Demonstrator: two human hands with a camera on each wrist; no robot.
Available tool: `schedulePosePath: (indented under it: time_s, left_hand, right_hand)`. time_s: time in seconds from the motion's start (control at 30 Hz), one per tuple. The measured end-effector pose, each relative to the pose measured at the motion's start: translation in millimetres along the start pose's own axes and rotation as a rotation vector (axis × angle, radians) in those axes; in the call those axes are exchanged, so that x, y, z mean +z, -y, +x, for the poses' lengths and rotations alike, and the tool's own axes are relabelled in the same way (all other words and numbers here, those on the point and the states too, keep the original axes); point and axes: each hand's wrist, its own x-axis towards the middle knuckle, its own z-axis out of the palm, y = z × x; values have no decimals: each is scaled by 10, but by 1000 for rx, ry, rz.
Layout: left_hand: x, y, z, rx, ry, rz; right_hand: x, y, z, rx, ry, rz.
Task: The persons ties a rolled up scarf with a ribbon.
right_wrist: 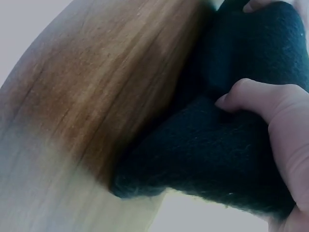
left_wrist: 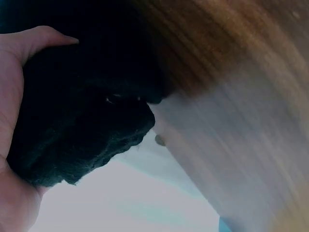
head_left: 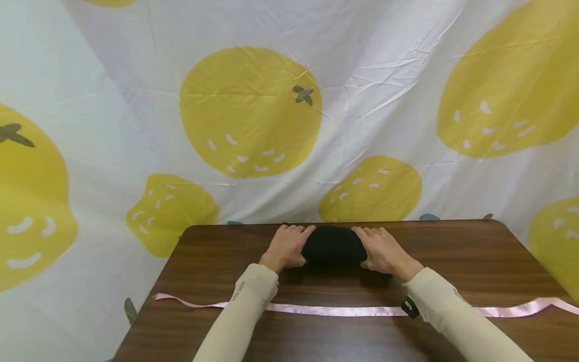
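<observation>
A dark, fuzzy folded cloth (head_left: 333, 245) is held near the table's far edge, between both hands. My left hand (head_left: 286, 246) grips its left end and my right hand (head_left: 385, 251) its right end. In the left wrist view, the thumb of the left hand (left_wrist: 10, 96) lies across the cloth (left_wrist: 87, 92), with the palm wrapped around its side. The right wrist view has the right hand's thumb (right_wrist: 263, 99) pressing into a fold of the cloth (right_wrist: 193, 150). Parts of the fingers are hidden behind the cloth.
A pink satin ribbon (head_left: 334, 310) stretches across the brown wooden table (head_left: 461, 261), passing under both forearms. Behind the table hangs a white curtain (head_left: 362, 30) printed with yellow fruit. A dark band (head_left: 410, 306) is on the right wrist.
</observation>
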Motion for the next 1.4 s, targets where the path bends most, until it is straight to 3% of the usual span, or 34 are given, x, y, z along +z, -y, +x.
schedulePosePath:
  time_s: [0.17, 0.43, 0.63, 0.87, 1.0, 1.23, 1.4]
  left_hand:
    - [-61, 47, -38, 34, -59, -7]
    - [-148, 113, -148, 63, -77, -28]
    - [-130, 171, -183, 100, -135, -49]
    - [-73, 252, -232, 107, -190, -98]
    - [-53, 286, -248, 106, -220, -164]
    - [-26, 311, -256, 105, -251, -229]
    - [-23, 299, -257, 111, -283, -254]
  right_hand:
    - [-114, 32, -47, -38, 10, -24]
    - [-310, 107, -115, -66, 56, 27]
    - [-418, 139, -160, -55, 22, 131]
    - [-523, 161, -231, 5, 4, 329]
    - [-549, 165, -252, -20, -82, 354]
    - [-542, 192, -215, -163, -310, 362]
    - [-558, 253, -218, -234, -362, 386]
